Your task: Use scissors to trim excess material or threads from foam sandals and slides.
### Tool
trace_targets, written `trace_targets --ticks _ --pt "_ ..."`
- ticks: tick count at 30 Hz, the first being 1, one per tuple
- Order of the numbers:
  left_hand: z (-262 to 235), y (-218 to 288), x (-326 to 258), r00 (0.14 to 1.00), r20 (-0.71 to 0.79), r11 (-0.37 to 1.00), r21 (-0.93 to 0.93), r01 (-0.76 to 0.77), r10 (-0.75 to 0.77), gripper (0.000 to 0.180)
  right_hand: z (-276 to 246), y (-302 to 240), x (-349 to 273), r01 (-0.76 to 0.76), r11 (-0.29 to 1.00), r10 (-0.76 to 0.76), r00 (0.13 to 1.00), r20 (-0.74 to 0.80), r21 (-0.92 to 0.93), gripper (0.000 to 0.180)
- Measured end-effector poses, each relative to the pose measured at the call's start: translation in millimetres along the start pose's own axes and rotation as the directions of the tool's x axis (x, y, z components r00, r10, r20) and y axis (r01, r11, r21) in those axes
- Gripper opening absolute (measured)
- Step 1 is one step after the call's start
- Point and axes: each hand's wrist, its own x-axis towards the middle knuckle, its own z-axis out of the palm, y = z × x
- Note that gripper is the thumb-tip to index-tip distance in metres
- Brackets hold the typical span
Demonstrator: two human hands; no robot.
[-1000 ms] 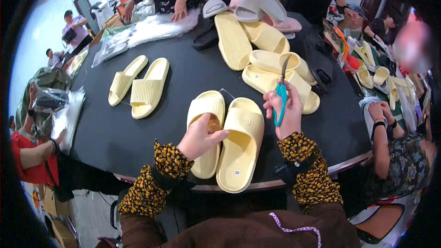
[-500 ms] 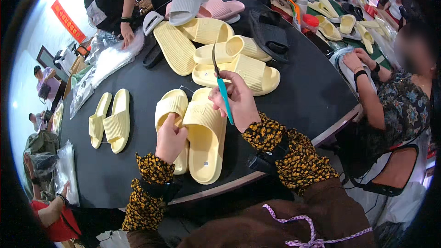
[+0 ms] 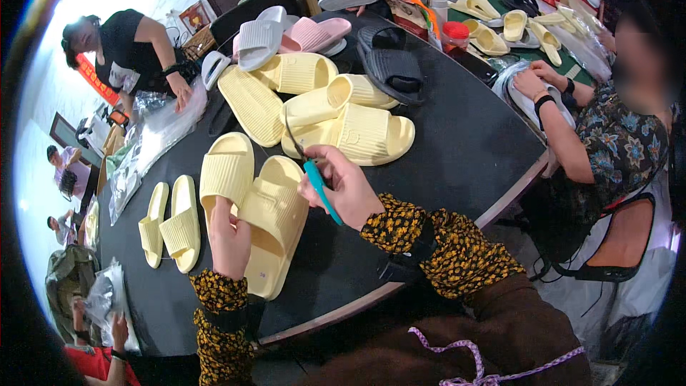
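Note:
My left hand (image 3: pixel 230 243) is closed on a pale yellow slide slipper (image 3: pixel 227 171), its fingers at the opening under the ribbed strap. A matching yellow slide slipper (image 3: pixel 275 207) leans against it on the right, its heel toward me. My right hand (image 3: pixel 343 184) grips a teal-handled tool (image 3: pixel 323 193) with a slim, dark, curved metal blade pointing up and away. This hand is just right of the second slipper's strap; whether it touches is hard to make out. The blade passes in front of the yellow slippers piled behind.
Yellow slippers (image 3: pixel 375 132) lie beyond my hands, with grey (image 3: pixel 261 39), pink (image 3: pixel 314 34) and black slippers (image 3: pixel 393 68) behind. A smaller yellow pair (image 3: pixel 179 225) sits left on the black table (image 3: pixel 457 150). Clear plastic bags (image 3: pixel 161 139) lie far left. Co-workers handle bags and slippers around the table.
My left hand and the slipper pair have moved left in view, and the slippers now tilt more. The tool in my right hand has tipped further left. A co-worker at the back lifts a grey slipper.

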Motion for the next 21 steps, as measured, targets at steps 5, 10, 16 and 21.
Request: trace_targets --ticks 5,10,16,21 --pt "12 1 5 1.0 0.016 0.993 -0.116 -0.002 0.004 0.047 3 -6 -3 -0.008 0.996 0.003 0.998 0.065 0.086 0.048" --pt "35 20 28 0.991 0.135 0.96 -0.278 0.014 0.025 0.042 -2 -21 -11 -0.009 0.941 -0.012 0.998 0.062 0.338 0.048" --pt "60 67 111 0.977 0.039 0.914 -0.364 -0.179 0.208 0.027 -3 -45 -10 0.086 0.933 -0.07 0.996 -0.056 0.35 0.047" --pt "94 141 155 0.97 0.203 0.654 -0.754 0.067 0.134 0.027 -11 -56 -12 0.335 0.862 -0.25 0.934 -0.257 0.379 0.055"
